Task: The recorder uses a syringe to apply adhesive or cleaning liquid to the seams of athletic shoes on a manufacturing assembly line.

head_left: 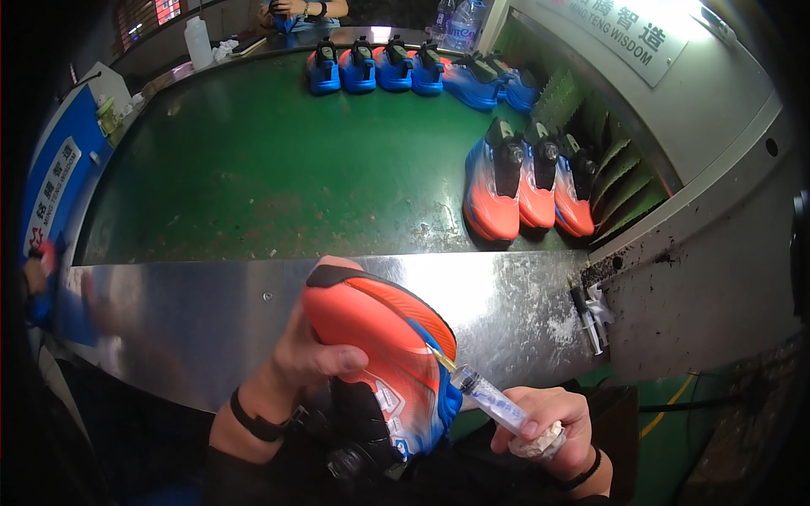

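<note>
My left hand (316,354) is wrapped round a coral-red and blue sports shoe (375,337), tilted with its orange and black sole turned up to the right. Black material sits in the shoe's opening, close to my left wrist. In my right hand (557,426) is a clear syringe (498,403) with a yellowish needle tip. That tip touches, or lies very near, the seam between the upper and the blue sole edge. A crumpled white tissue (540,442) is also held in my right hand, beneath the syringe.
A metal ledge (202,320) borders a green conveyor belt (270,169). Three matching shoes (492,202) stand right on the belt, with several more (376,69) at the back. Another syringe (584,314) lies beside a grey machine housing (683,278). A co-worker's hands (297,8) show far off.
</note>
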`<state>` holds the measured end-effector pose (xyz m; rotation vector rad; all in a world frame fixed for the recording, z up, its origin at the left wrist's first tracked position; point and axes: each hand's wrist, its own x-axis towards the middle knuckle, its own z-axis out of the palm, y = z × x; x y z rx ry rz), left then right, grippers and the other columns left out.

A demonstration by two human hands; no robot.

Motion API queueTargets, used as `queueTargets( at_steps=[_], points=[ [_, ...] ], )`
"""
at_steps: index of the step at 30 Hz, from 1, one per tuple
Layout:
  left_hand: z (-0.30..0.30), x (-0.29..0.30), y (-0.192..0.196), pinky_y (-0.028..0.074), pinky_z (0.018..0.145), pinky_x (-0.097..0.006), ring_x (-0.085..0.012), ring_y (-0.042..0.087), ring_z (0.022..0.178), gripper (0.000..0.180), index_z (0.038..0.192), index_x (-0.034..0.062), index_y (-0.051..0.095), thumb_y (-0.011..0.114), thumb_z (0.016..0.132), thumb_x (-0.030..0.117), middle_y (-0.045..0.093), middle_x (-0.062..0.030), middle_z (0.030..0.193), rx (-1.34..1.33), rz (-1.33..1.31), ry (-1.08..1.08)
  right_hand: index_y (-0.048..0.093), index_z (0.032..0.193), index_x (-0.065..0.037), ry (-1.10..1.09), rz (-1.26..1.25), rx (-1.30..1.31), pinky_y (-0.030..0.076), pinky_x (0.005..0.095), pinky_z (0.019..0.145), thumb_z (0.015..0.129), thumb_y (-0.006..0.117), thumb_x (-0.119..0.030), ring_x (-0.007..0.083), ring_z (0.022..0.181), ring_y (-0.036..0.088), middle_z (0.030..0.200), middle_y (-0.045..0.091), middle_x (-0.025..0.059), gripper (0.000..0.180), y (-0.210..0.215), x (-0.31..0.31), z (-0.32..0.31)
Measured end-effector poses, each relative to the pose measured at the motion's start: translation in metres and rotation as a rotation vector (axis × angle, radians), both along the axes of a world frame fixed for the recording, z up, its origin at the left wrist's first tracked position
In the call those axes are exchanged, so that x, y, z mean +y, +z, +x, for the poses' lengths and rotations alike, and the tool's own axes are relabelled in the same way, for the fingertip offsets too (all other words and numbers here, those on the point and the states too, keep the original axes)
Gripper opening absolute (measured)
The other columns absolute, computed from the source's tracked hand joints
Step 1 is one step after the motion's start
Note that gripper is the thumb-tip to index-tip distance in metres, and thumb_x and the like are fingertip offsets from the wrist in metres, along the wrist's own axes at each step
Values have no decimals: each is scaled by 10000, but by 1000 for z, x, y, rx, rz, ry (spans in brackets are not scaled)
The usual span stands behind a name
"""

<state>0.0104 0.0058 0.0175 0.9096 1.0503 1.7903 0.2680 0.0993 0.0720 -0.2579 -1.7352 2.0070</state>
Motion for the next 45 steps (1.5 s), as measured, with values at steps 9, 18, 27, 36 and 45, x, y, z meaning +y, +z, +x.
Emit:
queueTargets(
  at_steps=[9,18,27,36,45],
  points=[
    [-4,-2,4,470,863,-328,-199,581,972,659,1169,2,494,770,625,251,594,-108,1053,-201,-75,-65,633,1033,30,107,-76,114,373,303,582,806,679,-402,179,669,486,884,658,153,490,-32,0,20],
    [12,3,-10,513,810,-358,-239,617,902,607,1141,-14,515,717,694,345,604,-140,1011,-381,-148,140,639,1035,27,119,-68,83,367,308,561,806,690,-353,201,623,477,869,655,123,447,-59,-12,42],
    [-9,12,-28,515,813,-368,-248,622,907,519,1152,-9,514,662,768,306,609,-146,1027,-310,-187,202,649,1026,1,76,-100,73,372,300,551,791,713,-325,184,620,487,879,663,97,408,-79,-20,64],
    [-36,2,-39,514,820,-374,-253,624,911,482,1161,-7,513,638,798,284,611,-147,1037,-288,-233,252,653,1021,-16,43,-47,60,394,292,555,786,715,-314,185,635,520,895,666,90,385,-91,-22,77],
    [-41,-25,-39,506,849,-404,-259,634,923,462,1101,21,567,584,837,400,646,-136,1006,-301,-402,240,649,1037,-32,25,12,88,409,306,575,765,736,-264,198,639,523,921,667,63,368,-98,-19,71]
  ],
)
